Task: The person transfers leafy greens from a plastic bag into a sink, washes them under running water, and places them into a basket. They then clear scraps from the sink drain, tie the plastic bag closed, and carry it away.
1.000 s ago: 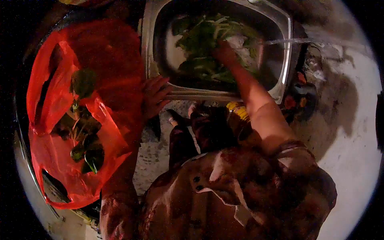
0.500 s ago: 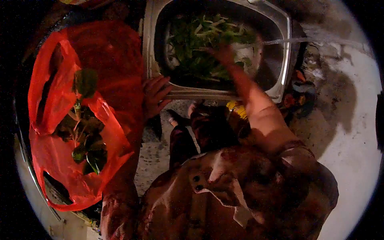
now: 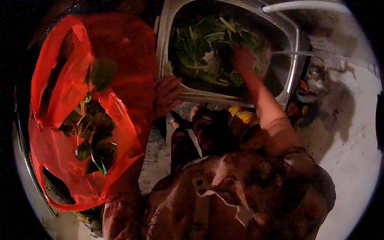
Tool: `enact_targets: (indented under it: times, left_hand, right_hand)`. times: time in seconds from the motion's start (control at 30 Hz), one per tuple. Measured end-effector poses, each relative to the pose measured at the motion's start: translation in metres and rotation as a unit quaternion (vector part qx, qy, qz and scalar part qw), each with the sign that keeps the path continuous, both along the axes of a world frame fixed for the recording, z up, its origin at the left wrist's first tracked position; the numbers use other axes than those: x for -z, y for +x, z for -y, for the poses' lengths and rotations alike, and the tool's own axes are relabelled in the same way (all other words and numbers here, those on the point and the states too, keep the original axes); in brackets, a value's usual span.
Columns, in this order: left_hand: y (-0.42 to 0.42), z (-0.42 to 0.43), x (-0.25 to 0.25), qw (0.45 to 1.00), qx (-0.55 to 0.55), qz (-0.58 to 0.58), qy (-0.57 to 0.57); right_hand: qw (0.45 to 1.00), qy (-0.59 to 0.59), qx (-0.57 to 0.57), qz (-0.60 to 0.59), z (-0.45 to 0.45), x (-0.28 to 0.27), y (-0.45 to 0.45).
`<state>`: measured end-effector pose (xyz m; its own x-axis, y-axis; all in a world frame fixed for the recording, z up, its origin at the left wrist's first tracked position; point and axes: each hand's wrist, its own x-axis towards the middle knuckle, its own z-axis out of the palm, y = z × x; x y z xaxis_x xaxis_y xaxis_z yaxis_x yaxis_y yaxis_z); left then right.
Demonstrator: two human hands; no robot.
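Observation:
A metal sink basin holds cut green leaves and pale stalks, apparently in water. Down in the basin, my right hand is among the greens at their right side, blurred by motion, its fingers not clear. My left hand rests at the basin's lower left corner, fingers spread over the rim and holding nothing visible. Just left of it lies a red plastic bag, open, with dark leafy stems showing in its mouth.
A white pipe runs past the basin's upper right corner, and a thin stream of water crosses its right rim. Below the basin is a yellow object. Dark round things sit on the floor at right.
The basin and bag appear shifted right in view. My right hand has moved within the basin, and the greens lie in a different arrangement. My left hand stays at the rim.

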<state>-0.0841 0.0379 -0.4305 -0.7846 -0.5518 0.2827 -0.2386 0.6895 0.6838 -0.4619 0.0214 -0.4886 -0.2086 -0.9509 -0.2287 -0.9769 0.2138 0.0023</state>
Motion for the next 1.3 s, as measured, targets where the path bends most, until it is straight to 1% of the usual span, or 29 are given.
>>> enact_targets:
  times: [0.03, 0.07, 0.1, 0.2, 0.27, 0.3, 0.37, 0.4, 0.43, 0.5, 0.57, 0.6, 0.63, 0.67, 0.7, 0.77, 0.83, 0.9, 0.93, 0.97, 1.03, 1.07, 1.1, 1.13, 1.17, 1.2, 1.23, 1.27, 1.3]
  left_hand:
    - [0.0, 0.0, 0.001, 1.0, 0.001, -0.004, -0.001]
    - [0.007, 0.001, 0.001, 1.0, 0.002, -0.007, -0.002]
    - [0.011, 0.001, 0.001, 1.0, 0.005, -0.01, -0.002]
    - [0.012, 0.004, -0.015, 0.999, 0.016, 0.034, -0.004]
    - [0.015, 0.003, -0.012, 0.998, 0.021, 0.052, -0.005]
    - [0.016, 0.003, -0.011, 0.998, 0.025, 0.06, -0.005]
    - [0.008, 0.004, -0.016, 0.999, 0.012, 0.032, -0.021]
    - [0.006, 0.004, -0.018, 0.999, 0.004, 0.016, -0.03]
    - [0.007, 0.003, -0.018, 0.999, 0.006, 0.026, -0.034]
    - [0.006, 0.002, -0.016, 0.998, 0.007, 0.041, -0.041]
    - [0.006, 0.003, -0.007, 0.999, 0.014, 0.024, -0.041]
    - [0.006, 0.002, -0.004, 0.999, 0.017, 0.019, -0.04]
    - [0.006, 0.001, -0.006, 0.999, 0.014, 0.025, -0.036]
    - [0.005, 0.001, -0.01, 0.999, 0.013, 0.031, -0.031]
    - [0.005, 0.003, -0.015, 0.999, 0.014, 0.038, -0.028]
    - [0.003, 0.01, -0.024, 0.998, 0.016, 0.055, -0.022]
    - [0.003, 0.008, -0.026, 0.997, 0.02, 0.065, -0.025]
    - [0.0, 0.008, -0.026, 0.996, 0.017, 0.081, -0.032]
    - [0.001, 0.007, -0.023, 0.997, 0.015, 0.075, -0.027]
    - [0.001, 0.005, -0.018, 0.997, 0.011, 0.067, -0.02]
    - [-0.016, 0.007, -0.016, 0.998, 0.01, 0.067, -0.017]
    - [-0.024, 0.007, -0.018, 0.997, 0.012, 0.073, -0.016]
    - [0.001, 0.006, -0.019, 0.998, 0.009, 0.057, -0.017]
    - [0.003, 0.005, -0.02, 0.998, 0.008, 0.065, -0.017]
    - [0.004, 0.005, -0.019, 0.997, 0.006, 0.073, -0.016]
    - [0.006, 0.004, -0.019, 0.997, 0.004, 0.08, -0.016]
    - [0.006, 0.004, -0.02, 0.997, 0.004, 0.076, -0.005]
    - [0.004, 0.004, -0.023, 0.997, 0.004, 0.072, 0.005]
    - [0.004, 0.005, -0.025, 0.997, 0.004, 0.069, 0.017]
  right_hand:
    - [0.993, -0.096, -0.054, 0.044, 0.015, 0.0, 0.018]
    - [0.973, -0.184, -0.116, 0.078, 0.031, 0.0, 0.037]
    - [0.962, -0.186, -0.164, 0.112, 0.058, 0.013, 0.05]
    - [0.94, -0.102, -0.324, 0.009, 0.115, 0.037, 0.098]
    - [0.908, -0.063, -0.41, -0.061, 0.125, 0.076, 0.109]
    - [0.943, -0.089, -0.315, -0.061, 0.125, 0.114, 0.085]
    - [0.991, -0.016, -0.128, -0.025, 0.11, 0.079, 0.043]
    - [0.996, 0.081, -0.037, 0.009, 0.097, 0.003, 0.039]
    - [0.998, 0.064, -0.004, -0.023, 0.074, 0.001, 0.02]
    - [0.989, 0.144, 0.04, -0.021, 0.04, 0.038, -0.054]
    - [0.99, 0.14, -0.005, 0.015, 0.004, 0.087, -0.087]
    - [0.997, 0.04, -0.064, 0.017, -0.028, 0.085, -0.082]
    - [0.992, 0.005, -0.119, 0.039, -0.047, 0.063, -0.073]
    - [0.983, -0.029, -0.171, 0.062, -0.06, 0.027, -0.054]
    - [0.969, -0.065, -0.222, 0.085, -0.067, 0.008, -0.044]
    - [0.975, -0.035, -0.219, 0.012, -0.073, 0.008, -0.044]
    - [0.989, 0.01, -0.149, 0.008, -0.076, 0.009, -0.044]
    - [0.993, 0.066, -0.023, 0.099, -0.055, 0.029, -0.047]
    - [0.985, 0.085, 0.043, 0.145, -0.047, 0.043, -0.046]
    - [0.969, 0.099, 0.105, 0.201, -0.047, 0.069, -0.044]
    - [0.943, 0.14, 0.111, 0.282, -0.043, 0.079, -0.035]
    - [0.935, 0.17, 0.055, 0.305, -0.043, 0.076, -0.027]
    - [0.932, 0.143, 0.065, 0.328, -0.044, 0.053, -0.01]
    - [0.927, 0.116, 0.074, 0.35, -0.046, 0.027, 0.008]
    - [0.92, 0.098, 0.09, 0.37, -0.048, 0.01, 0.006]
    - [0.925, 0.077, 0.106, 0.357, -0.054, 0.0, -0.013]
    - [0.939, 0.064, 0.128, 0.312, -0.057, -0.003, -0.037]
    - [0.955, 0.058, 0.151, 0.247, -0.061, -0.001, -0.069]
    - [0.972, 0.063, 0.174, 0.148, -0.065, 0.007, -0.102]
